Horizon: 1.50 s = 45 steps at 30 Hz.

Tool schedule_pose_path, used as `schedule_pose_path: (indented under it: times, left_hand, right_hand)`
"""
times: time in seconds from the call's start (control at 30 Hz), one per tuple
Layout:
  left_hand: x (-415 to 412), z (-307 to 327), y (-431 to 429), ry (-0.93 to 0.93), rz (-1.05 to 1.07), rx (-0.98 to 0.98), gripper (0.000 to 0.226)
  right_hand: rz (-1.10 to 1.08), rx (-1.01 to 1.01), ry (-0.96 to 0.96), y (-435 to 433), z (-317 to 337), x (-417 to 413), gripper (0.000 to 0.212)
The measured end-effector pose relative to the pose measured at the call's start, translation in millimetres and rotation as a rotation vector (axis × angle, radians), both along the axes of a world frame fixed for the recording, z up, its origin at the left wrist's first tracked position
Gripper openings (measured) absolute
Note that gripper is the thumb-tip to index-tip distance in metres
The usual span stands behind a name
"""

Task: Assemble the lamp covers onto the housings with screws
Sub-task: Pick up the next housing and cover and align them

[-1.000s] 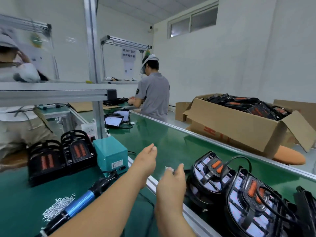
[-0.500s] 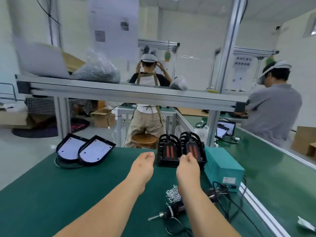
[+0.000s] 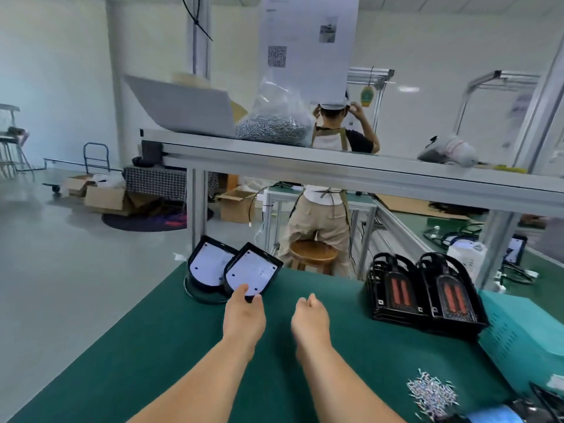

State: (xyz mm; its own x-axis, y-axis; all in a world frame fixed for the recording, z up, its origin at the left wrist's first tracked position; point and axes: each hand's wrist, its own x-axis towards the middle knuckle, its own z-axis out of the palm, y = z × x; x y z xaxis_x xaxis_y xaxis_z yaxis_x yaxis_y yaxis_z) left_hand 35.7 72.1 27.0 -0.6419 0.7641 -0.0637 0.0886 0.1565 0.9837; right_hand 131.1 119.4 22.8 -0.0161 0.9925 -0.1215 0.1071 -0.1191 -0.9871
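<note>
Two lamp housings with white faces and black rims lean side by side at the far edge of the green bench: the left housing [image 3: 207,265] and the right housing [image 3: 252,271]. My left hand [image 3: 243,315] reaches the near edge of the right housing, its fingertips touching the rim. Beside it, my right hand [image 3: 309,320] hovers over the mat with loosely curled fingers, holding nothing. Two stacks of black lamp covers [image 3: 425,296] with orange strips stand to the right. A pile of small screws [image 3: 432,393] lies near the bottom right.
A teal power box [image 3: 525,337] stands at the right, with a blue electric screwdriver [image 3: 494,416] at the bottom right corner. An aluminium shelf [image 3: 335,169] crosses overhead and carries a bag of screws [image 3: 274,123]. Another person stands behind the bench by a wooden stool [image 3: 314,254].
My view has swung left, from the conveyor to the bench. Both hands have moved forward and left; the left hand now touches the right housing.
</note>
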Motion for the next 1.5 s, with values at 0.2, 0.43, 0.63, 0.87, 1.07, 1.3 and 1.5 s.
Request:
schedule_pose_path:
  times: [0.2,0.43,0.63,0.87,1.07,1.3,1.5]
  left_hand:
    - [-30.5,-14.2,29.9,0.387,-0.154,-0.078,0.053]
    - [-37.6,-15.6,49.9,0.757,-0.202,-0.326,0.018]
    - [-26.4,-22.8,45.8,0.886,-0.151,-0.307,0.024]
    - [11.0,-5.9,31.0,0.858,-0.158,-0.056,0.026]
    - [26.6,-20.9,10.4,0.780,-0.243,0.141,0.025]
    - [-7.0,-15.9,18.5,-0.229,0.188,0.108,0.017]
    - [-1.3,-3.3,14.9,-1.050,-0.388,0.040,0.087]
  right_hand:
    - [0.022,-0.025,-0.034,11.1,-18.2,-27.3,0.052]
    - [0.035,0.003,-0.066,28.9,-25.6,-39.6,0.052]
    - [0.026,-0.078,0.078,28.8,-22.4,-34.4,0.050]
    - [-0.053,-0.268,0.472,23.3,-15.6,-19.0,0.041]
    - [-0.086,-0.299,0.733,10.7,-11.1,-3.3,0.033]
    - [-0.108,-0.275,0.634,3.1,-1.9,14.7,0.016]
    - [0.013,-0.294,0.589,-1.3,11.2,36.7,0.024]
